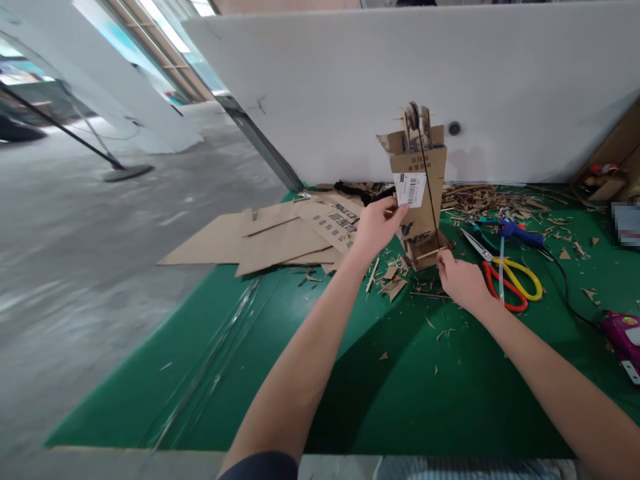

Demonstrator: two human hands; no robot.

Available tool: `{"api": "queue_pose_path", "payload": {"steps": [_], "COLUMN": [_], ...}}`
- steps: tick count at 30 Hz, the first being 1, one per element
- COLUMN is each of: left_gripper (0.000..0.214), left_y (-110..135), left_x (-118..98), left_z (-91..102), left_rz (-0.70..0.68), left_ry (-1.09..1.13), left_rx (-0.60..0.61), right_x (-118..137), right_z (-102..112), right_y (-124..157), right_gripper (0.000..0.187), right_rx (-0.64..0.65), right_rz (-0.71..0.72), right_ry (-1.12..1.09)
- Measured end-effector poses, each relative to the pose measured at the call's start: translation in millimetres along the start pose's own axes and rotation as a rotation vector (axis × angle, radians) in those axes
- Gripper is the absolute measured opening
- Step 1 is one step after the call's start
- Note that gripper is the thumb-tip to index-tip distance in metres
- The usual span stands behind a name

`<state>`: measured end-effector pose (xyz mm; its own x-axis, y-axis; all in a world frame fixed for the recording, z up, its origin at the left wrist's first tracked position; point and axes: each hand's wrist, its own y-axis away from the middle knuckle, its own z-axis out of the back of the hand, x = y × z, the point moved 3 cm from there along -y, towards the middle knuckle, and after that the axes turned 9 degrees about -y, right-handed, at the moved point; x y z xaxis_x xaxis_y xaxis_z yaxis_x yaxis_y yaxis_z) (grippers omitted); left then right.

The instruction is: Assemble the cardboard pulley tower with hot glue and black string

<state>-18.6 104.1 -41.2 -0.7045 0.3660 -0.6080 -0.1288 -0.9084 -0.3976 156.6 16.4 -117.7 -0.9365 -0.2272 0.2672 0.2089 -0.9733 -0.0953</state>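
Note:
A cardboard tower [427, 190] stands upright at the back of the green table. At its top is a small pulley wheel [413, 117] between cardboard strips, and a dark cord [427, 177] runs from it down the front to a thin wooden stick [430, 253] at the base. My left hand [381, 225] grips the tower's left edge, beside the white barcode label [411, 190]. Low on the right, my right hand [460, 279] has its fingers closed around the right end of the stick, near the cord's lower end; the fingers partly hide that end.
Right of the tower lie scissors [505, 273] with red and yellow handles, a blue glue gun [521, 233] with its cable, and a purple tape measure [623, 333]. Cardboard sheets [285, 240] overlap the table's left edge. Scraps [493, 200] lie along the white panel [350, 100] behind.

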Motion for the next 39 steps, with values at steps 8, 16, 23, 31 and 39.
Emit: {"api": "queue_pose_path", "payload": {"steps": [8, 16, 23, 31, 39], "left_gripper": [0.034, 0.027, 0.043, 0.042, 0.030], "left_y": [4, 6, 10, 9, 6], "left_x": [-12, -25, -33, -20, -13], "left_z": [-1.2, 0.8, 5.3, -4.1, -2.7], "left_rz": [-0.017, -0.112, -0.189, -0.286, -0.248], "left_ry": [0.029, 0.045, -0.406, -0.462, -0.426], "left_rx": [0.098, 0.121, 0.175, 0.300, 0.310], "right_x": [-12, -22, -22, -27, -27], "right_z": [10, 17, 20, 15, 17], "right_y": [4, 18, 19, 15, 17], "right_gripper": [0.027, 0.025, 0.027, 0.031, 0.033], "right_rx": [-0.007, 0.008, -0.077, -0.192, -0.198], "right_rz": [0.011, 0.001, 0.013, 0.024, 0.042], "right_ry": [0.078, 0.166, 0.079, -0.064, 0.016]}}
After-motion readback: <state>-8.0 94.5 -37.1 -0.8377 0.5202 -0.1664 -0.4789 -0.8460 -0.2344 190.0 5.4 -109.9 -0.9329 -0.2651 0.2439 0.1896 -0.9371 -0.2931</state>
